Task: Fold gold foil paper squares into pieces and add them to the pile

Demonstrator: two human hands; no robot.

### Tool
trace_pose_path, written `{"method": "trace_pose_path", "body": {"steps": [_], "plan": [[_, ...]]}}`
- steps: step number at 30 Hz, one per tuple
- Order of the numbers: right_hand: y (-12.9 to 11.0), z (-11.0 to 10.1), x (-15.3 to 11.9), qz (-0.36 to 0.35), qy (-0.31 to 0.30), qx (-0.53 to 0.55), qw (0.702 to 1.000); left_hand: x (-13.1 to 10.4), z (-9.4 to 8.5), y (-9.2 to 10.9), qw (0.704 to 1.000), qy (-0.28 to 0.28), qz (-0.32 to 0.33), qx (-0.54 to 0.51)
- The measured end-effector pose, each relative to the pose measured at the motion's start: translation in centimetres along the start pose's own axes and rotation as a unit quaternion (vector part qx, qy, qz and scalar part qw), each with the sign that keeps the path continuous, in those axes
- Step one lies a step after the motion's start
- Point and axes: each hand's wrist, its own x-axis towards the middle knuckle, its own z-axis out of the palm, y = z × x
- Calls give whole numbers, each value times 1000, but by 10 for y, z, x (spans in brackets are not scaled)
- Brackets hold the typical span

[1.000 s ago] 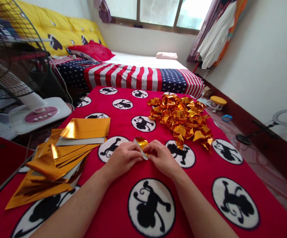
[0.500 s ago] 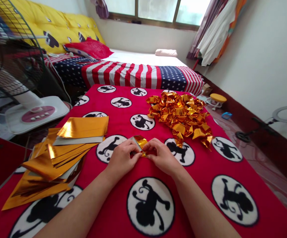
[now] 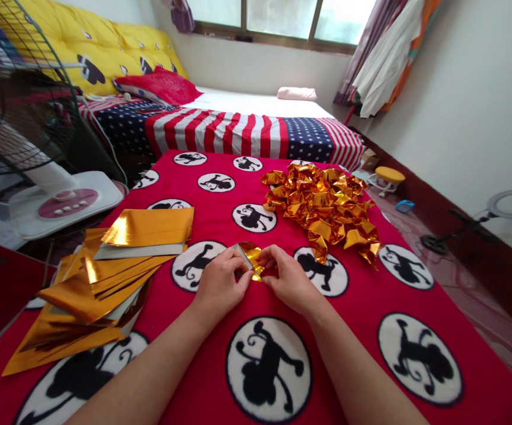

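A sheet of gold foil paper [image 3: 252,255], partly folded and with a grey-white underside showing, lies on the red monkey-print cloth [image 3: 203,360]. My left hand [image 3: 224,280] grips its left side, thumb and fingers bent together. On the right edge my right hand [image 3: 289,277] pinches the paper between thumb and fingertips. The thumbs almost meet at the near corner. My fingers hide part of the folds. Left of my hands is a fanned stack of gold foil sheets [image 3: 150,227]. Folded gold foil pieces [image 3: 322,203] form a heap beyond my right hand.
A white-based fan [image 3: 61,200] stands at the left, beside a dark red surface [image 3: 3,289]. Behind the cloth is a bed with a striped and starred cover [image 3: 220,133]. On the floor at right are a yellow-topped stool [image 3: 389,175] and a ring-light stand [image 3: 510,203].
My right fingers have shifted slightly on the foil paper, and a little more gold shows between the thumbs. The stack and heap stay as they were.
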Motion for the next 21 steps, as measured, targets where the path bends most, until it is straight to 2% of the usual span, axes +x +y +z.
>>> {"method": "trace_pose_path", "body": {"steps": [12, 21], "plan": [[1, 0, 0, -6, -1, -15, 1000, -1, 3, 1, 1000, 7, -12, 19], [-3, -1, 0, -9, -9, -4, 1000, -2, 4, -3, 1000, -3, 0, -11]]}}
